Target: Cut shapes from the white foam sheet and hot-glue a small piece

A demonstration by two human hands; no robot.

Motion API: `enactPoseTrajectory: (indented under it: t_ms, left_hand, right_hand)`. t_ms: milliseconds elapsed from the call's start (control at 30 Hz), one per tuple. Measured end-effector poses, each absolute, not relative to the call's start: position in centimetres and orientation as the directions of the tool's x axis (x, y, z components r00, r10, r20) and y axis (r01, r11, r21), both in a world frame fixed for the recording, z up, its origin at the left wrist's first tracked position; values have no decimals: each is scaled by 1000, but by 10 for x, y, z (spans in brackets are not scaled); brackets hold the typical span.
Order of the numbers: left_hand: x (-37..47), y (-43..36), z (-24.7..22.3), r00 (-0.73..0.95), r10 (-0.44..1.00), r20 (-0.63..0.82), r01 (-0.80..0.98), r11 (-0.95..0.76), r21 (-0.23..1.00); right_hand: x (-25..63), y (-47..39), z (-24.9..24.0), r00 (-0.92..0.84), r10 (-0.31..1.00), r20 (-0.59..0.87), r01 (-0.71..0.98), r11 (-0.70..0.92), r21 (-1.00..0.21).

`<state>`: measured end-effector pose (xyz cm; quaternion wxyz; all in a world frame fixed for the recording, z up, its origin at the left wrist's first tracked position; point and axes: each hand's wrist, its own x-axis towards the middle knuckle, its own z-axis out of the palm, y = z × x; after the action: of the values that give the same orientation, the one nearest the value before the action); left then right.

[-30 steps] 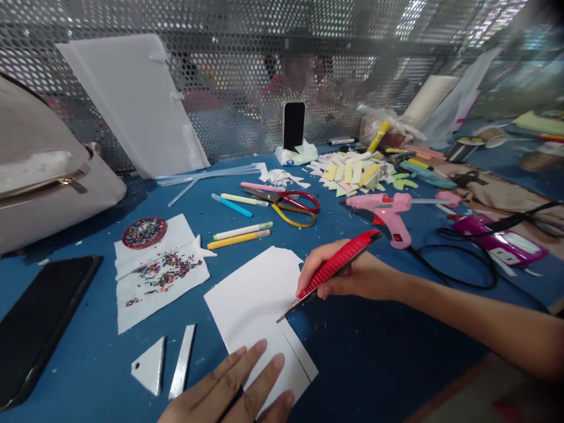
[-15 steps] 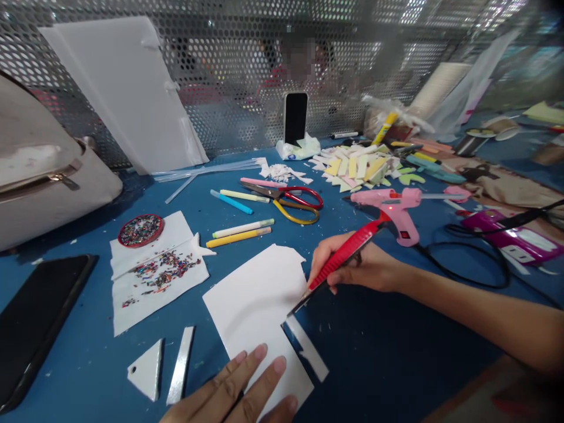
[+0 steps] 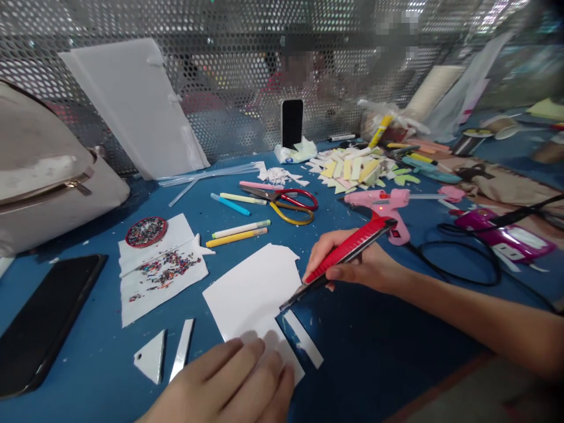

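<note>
My right hand (image 3: 348, 261) is closed around a red utility knife (image 3: 343, 252), its blade tip over the right edge of a white board (image 3: 259, 282). My left hand (image 3: 233, 376) lies over the lower part of that board, fingers bent and close together, with nothing visible gripped in it. A narrow white strip (image 3: 304, 339) lies just right of the board, apart from it. Another strip (image 3: 183, 346) and a white triangular piece with a hole (image 3: 152, 357) are left of my left hand.
Scissors (image 3: 291, 202) and markers (image 3: 240, 234) lie beyond the board. A pink glue gun (image 3: 383, 205) with a black cord is beyond my right hand. Beads on white paper (image 3: 189, 282), a dark phone (image 3: 44, 323) and a pale bag (image 3: 48, 182) are at left; cut pieces (image 3: 352, 167) are heaped behind.
The fingers of my left hand have bent from a spread, flat pose. My right hand has tilted the knife lower, and its tip has moved slightly left. The view has shifted slightly.
</note>
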<state>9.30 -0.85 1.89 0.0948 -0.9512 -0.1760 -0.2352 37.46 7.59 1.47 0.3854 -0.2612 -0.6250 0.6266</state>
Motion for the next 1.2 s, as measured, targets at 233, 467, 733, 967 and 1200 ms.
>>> enactPoseTrajectory:
  t_ms: [233,467,733,967,1200]
  left_hand:
    - [128,21,20,843,367,394,423,-904,-62]
    - [128,25,29,861,411,298,379,-911,162]
    - [100,24,49,447,895,-9,413,-197,889]
    - [83,19,50,300,913,-278,100,259,961]
    - [78,17,50,359,897,-258,-11,281,960]
  right_hand:
    - [368,69,19,-315,899,304,-21,314,-949]
    - [373,67,18,-359,777,517,195,604,-772]
    - [369,73,4,-812,439,384,391,898,-201]
    - [358,67,27,-698,514,498,381,856,-349]
    - [305,56,66,-696,682,225,252,526,-813]
